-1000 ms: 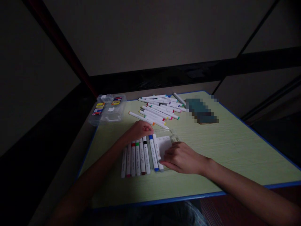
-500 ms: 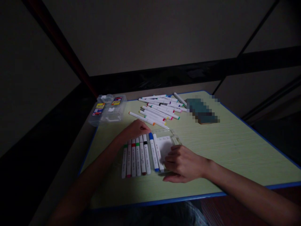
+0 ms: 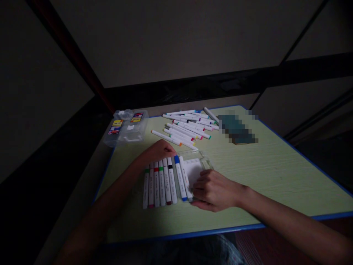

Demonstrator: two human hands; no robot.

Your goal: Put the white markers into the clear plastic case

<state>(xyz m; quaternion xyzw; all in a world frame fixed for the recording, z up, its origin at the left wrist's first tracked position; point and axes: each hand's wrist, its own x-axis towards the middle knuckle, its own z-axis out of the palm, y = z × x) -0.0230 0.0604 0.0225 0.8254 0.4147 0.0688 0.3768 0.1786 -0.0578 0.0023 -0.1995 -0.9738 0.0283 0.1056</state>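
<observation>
A clear plastic marker case (image 3: 205, 162) lies open on the table, with a white insert (image 3: 193, 167) in its right part. Inside it, a blue-capped marker (image 3: 180, 180) and a white marker (image 3: 186, 178) lie side by side. To their left is a row of several white markers (image 3: 157, 187) with coloured bands. My left hand (image 3: 161, 150) is closed above that row, fingertips by the blue cap; what they grip is hidden. My right hand (image 3: 212, 189) is curled over the case's right side, thumb and fingertips close to the white marker's lower end. Its grip is hidden.
Loose white markers (image 3: 187, 129) with coloured ends are heaped towards the back of the table (image 3: 275, 176). Clear plastic cases (image 3: 134, 130) with bright labels stand at the back left. A blurred dark green object (image 3: 237, 129) lies at the back right.
My right thumb has shifted slightly up, closer to the white marker's lower end. My left hand stays almost where it was, and the markers show no clear movement.
</observation>
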